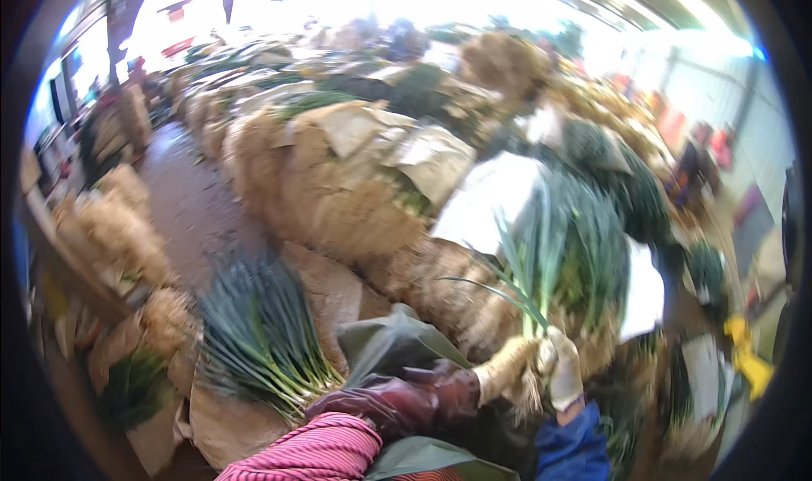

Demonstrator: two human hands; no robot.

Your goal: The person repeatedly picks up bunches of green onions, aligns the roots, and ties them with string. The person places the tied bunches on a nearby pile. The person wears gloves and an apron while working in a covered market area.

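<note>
Both my gloved hands are together at the right of centre, closed around the white lower ends of a few green onions. My left hand, its arm in a maroon cover over a pink striped sleeve, grips the stalks. My right hand, with a blue cuff, closes on them from the other side; its fingertips are partly hidden. Pale roots hang below the gloves. Just beyond stands a thick bunch of green onions against white sheets. A large fanned pile of green onions lies left of my left arm.
Large root-covered stacks topped with brown paper fill the middle and back. A wet floor strip runs along the left. Brown paper sheets lie under the left pile. A yellow object and a blurred person are at right.
</note>
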